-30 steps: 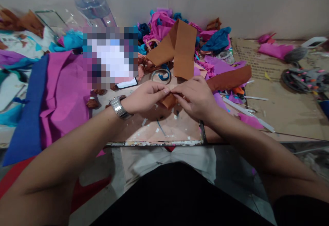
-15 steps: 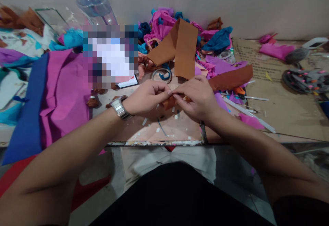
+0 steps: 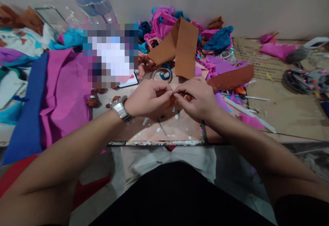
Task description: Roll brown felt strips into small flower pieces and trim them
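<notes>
My left hand (image 3: 146,97), with a metal watch (image 3: 119,108) on its wrist, and my right hand (image 3: 199,97) meet over the work board (image 3: 144,130). Both pinch a small scrunched piece of brown crepe paper (image 3: 172,101) between their fingertips. Only slivers of the paper show between the fingers. Just behind the hands stands a long folded strip of the same brown paper (image 3: 183,48), bent over like a tent. A darker brown strip (image 3: 231,78) lies to the right of my right hand.
Pink and blue paper sheets (image 3: 59,96) cover the left side. Crumpled pink, blue and purple scraps (image 3: 164,24) pile against the wall, by a plastic bottle (image 3: 94,1). A tape roll (image 3: 161,74) lies behind my hands. Cardboard (image 3: 277,106), white sticks (image 3: 246,111) and tangled wire (image 3: 304,78) lie right.
The brown paper piece has been gathered smaller between my fingertips, and less of it hangs below the hands. Both hands stay in about the same place.
</notes>
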The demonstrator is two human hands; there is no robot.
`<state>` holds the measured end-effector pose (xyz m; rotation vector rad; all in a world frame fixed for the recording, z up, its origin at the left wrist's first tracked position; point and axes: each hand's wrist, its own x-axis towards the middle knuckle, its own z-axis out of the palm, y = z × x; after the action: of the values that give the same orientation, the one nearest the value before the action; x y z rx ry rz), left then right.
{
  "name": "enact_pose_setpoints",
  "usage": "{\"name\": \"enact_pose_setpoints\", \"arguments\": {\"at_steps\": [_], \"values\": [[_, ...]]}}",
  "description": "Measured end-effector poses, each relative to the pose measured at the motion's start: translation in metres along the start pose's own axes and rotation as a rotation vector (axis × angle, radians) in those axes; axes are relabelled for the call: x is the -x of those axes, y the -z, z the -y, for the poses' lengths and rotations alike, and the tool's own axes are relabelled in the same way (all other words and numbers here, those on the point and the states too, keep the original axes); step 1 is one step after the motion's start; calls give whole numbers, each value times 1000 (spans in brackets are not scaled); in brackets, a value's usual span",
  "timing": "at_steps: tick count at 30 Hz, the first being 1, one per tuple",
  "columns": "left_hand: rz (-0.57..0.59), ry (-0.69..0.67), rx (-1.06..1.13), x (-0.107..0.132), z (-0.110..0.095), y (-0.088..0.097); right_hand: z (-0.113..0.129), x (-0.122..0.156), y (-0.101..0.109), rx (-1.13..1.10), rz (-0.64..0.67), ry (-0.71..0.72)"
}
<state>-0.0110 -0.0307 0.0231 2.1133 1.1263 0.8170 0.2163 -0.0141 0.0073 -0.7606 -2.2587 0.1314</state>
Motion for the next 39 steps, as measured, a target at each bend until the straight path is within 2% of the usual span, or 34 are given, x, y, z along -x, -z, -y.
{"name": "enact_pose_setpoints", "arguments": {"at_steps": [9,16,21,28,34,39], "values": [[-25,-132,-175,2,-3,3,0,-1,1,-63,42,-21],[52,-37,47,-1,3,7,-1,0,2,-84,-63,-40],[34,-31,92,-1,3,9,-2,1,2,-149,-63,-74],[44,-107,4,1,2,8,-1,0,2,-160,-80,-54],[12,-83,-31,1,1,5,0,1,2,-150,-78,-77],[32,-25,2,2,-2,5,-3,2,2,-130,-61,-32]]}}
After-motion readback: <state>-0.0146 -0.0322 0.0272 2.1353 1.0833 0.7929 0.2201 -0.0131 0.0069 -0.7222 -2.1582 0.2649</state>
